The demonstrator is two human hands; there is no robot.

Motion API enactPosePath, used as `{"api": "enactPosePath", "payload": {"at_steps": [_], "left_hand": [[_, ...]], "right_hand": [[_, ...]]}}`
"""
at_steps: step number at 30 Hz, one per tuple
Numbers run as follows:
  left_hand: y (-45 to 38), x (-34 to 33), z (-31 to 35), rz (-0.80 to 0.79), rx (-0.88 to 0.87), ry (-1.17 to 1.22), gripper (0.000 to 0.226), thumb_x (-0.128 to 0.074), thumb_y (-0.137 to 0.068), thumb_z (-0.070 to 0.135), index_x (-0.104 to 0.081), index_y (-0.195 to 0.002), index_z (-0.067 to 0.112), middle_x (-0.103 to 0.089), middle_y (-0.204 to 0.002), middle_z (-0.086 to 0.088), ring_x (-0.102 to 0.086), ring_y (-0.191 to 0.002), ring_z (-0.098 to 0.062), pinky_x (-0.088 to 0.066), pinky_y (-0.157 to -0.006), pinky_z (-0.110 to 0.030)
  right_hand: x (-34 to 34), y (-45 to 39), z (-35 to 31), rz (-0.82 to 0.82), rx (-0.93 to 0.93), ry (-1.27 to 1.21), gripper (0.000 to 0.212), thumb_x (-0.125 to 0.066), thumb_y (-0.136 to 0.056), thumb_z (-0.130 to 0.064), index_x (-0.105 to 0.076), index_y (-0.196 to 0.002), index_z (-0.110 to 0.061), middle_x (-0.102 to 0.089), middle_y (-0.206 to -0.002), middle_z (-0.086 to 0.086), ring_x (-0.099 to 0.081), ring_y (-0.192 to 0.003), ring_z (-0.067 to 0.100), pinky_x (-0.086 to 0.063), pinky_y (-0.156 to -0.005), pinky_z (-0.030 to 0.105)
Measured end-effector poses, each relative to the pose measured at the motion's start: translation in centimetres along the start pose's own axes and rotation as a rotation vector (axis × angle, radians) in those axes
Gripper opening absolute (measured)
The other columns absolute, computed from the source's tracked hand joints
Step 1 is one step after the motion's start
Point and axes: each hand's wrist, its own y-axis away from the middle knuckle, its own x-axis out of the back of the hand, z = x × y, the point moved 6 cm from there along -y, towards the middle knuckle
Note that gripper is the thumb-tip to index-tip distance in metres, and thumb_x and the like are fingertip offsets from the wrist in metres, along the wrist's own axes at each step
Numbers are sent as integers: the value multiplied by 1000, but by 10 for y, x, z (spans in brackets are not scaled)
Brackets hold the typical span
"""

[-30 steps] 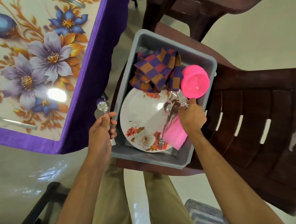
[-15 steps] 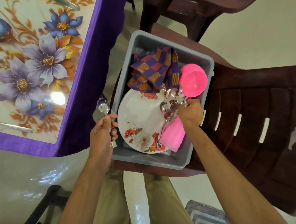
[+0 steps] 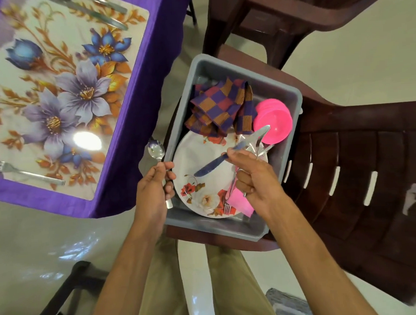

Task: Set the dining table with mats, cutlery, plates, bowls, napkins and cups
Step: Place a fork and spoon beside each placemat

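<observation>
The bench with its purple cloth fills the upper left, and a big flowery mat lies on it. A fork rests along the mat's near edge and more cutlery lies at its far edge. To the right a brown chair holds a grey tub. In the tub are a flowered plate, a checked napkin, pink bowls and a pink cloth.

The right hand is over the tub. Its fingers are curled round a bunch of cutlery, and a knife sticks out from the thumb. The knife's long side slants down and left, across the plate, toward the left hand.

The left hand is beside the tub's left wall. Its fingers are wrapped round a spoon, bowl end pointing up. This hand is the nearer one to the bench.

The bench edge lies just left of the left hand. I think the cutlery goes to the mat next. There is open floor between tub and bench, so the way looks free. The tub's rim is close, so the knife could bump it.
</observation>
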Motion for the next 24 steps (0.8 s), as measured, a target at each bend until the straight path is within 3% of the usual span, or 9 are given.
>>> {"api": "enactPosePath", "payload": {"at_steps": [2,5,9,15,18,19,21,22,24], "left_hand": [[4,-1,6,-7,-10,-7,26,-49,-111,27,-72,-108,15,-61,-75,4,-43,-58,-6,-35,-48,-19],[13,-1,16,-17,-26,11,27,-50,-110,28,-72,-108,13,-61,-75,4,-42,-58,-6,-34,-49,-18],[35,3,37,-1,-59,84,27,-52,-109,30,-73,-107,14,-61,-75,5,-43,-58,-5,-35,-50,-17],[80,20,76,-16,-92,196,21,-59,-104,26,-76,-104,13,-63,-78,2,-46,-60,-6,-37,-54,-20],[103,37,95,-31,-104,293,24,-66,-94,30,-77,-104,11,-63,-79,0,-45,-59,-7,-36,-50,-18],[108,37,96,-45,-106,302,26,-65,-93,31,-77,-105,11,-63,-80,-1,-45,-59,-7,-35,-50,-18],[129,65,115,-75,-144,301,31,-65,-93,35,-77,-107,11,-65,-85,-3,-44,-59,-6,-34,-51,-18],[134,64,118,-85,-150,281,32,-66,-94,36,-78,-108,11,-66,-86,-2,-43,-58,-5,-33,-50,-17],[144,76,125,-71,-144,255,31,-66,-97,38,-81,-105,13,-67,-85,-1,-40,-56,-4,-31,-48,-16]], "right_hand": [[-6,5,-4,27,29,10,13,-81,-86,-17,-75,-97,-13,-55,-81,3,-18,-49,8,-18,-39,20],[-18,13,-10,10,61,-38,4,-78,-89,-16,-74,-92,-16,-59,-79,-3,-18,-48,7,-18,-39,20],[-33,30,-19,0,88,-133,19,-74,-91,-20,-69,-108,-12,-70,-91,1,-21,-43,4,-21,-37,17],[-69,78,-45,-83,200,-160,9,-70,-93,-15,-74,-101,-11,-74,-105,12,-20,-44,7,-17,-42,21],[-101,116,-55,-85,416,-33,5,-72,-93,-8,-74,-98,-8,-74,-102,17,-30,-49,10,-24,-48,24],[-106,129,-60,-80,540,66,4,-73,-93,-6,-75,-96,-7,-75,-102,16,-43,-54,10,-33,-53,24],[-150,170,-57,-136,799,277,7,-74,-92,-1,-76,-98,-4,-77,-99,9,-69,-82,13,-51,-74,23],[-157,177,-54,-149,875,357,9,-74,-92,1,-77,-100,-4,-78,-98,5,-73,-91,16,-53,-82,22],[-177,192,-41,-160,944,442,7,-73,-93,1,-77,-99,-2,-79,-94,-1,-74,-89,16,-54,-81,23]]}}
